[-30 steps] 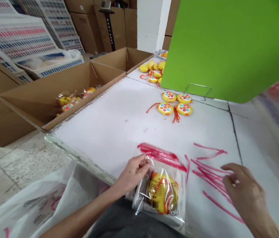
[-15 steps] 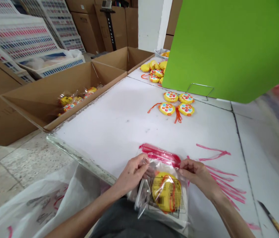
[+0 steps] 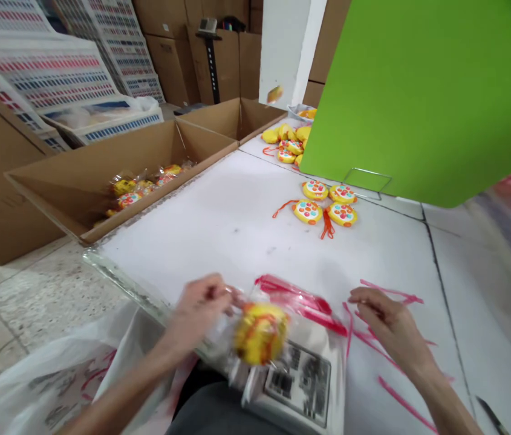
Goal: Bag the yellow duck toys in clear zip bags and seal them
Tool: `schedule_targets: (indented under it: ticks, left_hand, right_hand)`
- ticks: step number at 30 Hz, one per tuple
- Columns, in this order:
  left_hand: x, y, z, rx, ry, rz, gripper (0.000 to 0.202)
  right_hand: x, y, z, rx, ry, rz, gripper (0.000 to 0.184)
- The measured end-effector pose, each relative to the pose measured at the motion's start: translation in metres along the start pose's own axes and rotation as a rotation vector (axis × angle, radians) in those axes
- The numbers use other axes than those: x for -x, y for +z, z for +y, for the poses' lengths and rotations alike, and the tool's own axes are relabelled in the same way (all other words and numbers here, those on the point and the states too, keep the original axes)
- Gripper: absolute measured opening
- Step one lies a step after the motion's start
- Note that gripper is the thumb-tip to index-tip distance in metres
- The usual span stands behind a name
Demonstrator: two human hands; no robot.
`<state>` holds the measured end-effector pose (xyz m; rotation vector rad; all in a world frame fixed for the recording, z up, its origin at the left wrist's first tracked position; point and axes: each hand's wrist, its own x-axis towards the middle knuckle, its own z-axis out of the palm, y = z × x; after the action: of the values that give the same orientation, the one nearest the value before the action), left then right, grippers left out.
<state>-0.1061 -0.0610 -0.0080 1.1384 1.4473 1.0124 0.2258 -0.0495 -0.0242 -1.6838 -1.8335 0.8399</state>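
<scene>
My left hand (image 3: 207,302), blurred by motion, grips the top of a clear plastic bag with a yellow toy (image 3: 262,333) in it; an orange cord shows on the toy. To its right, a white stack of printed bags (image 3: 303,377) lies at the table's near edge, with a pink strip (image 3: 303,302) along its top. My right hand (image 3: 384,320) hovers right of the stack, apart from the bagged toy. Its fingers are loosely bent and nothing plain shows in them. Torn pink strips (image 3: 403,399) lie beneath and around it.
Several yellow dotted toys (image 3: 307,211) lie mid-table, more (image 3: 285,136) behind. An open cardboard box (image 3: 69,199) holding bagged toys stands left. A green board (image 3: 409,103) hangs over the far right. A knife (image 3: 491,415) lies lower right. A small blurred yellow object (image 3: 275,93) is in mid-air.
My left hand has moved left and carries the bagged toy off the stack, baring the printed panel. My right hand has let go of the bag and shifted right.
</scene>
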Motion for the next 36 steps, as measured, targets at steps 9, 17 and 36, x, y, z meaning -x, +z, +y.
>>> schedule_targets:
  ticks: [9, 17, 36]
  left_hand:
    - [0.021, -0.025, 0.042, -0.516, 0.565, 0.465, 0.011]
    - [0.026, 0.112, -0.057, -0.897, 0.688, -0.371, 0.034]
    - [0.024, 0.124, -0.039, -0.869, 0.567, -0.398, 0.014]
  right_hand:
    - [-0.172, 0.029, -0.034, 0.473, -0.258, 0.004, 0.059]
    - [-0.232, 0.051, -0.032, 0.485, -0.216, -0.028, 0.052]
    - [-0.019, 0.0, -0.034, -0.744, 0.246, -0.271, 0.045]
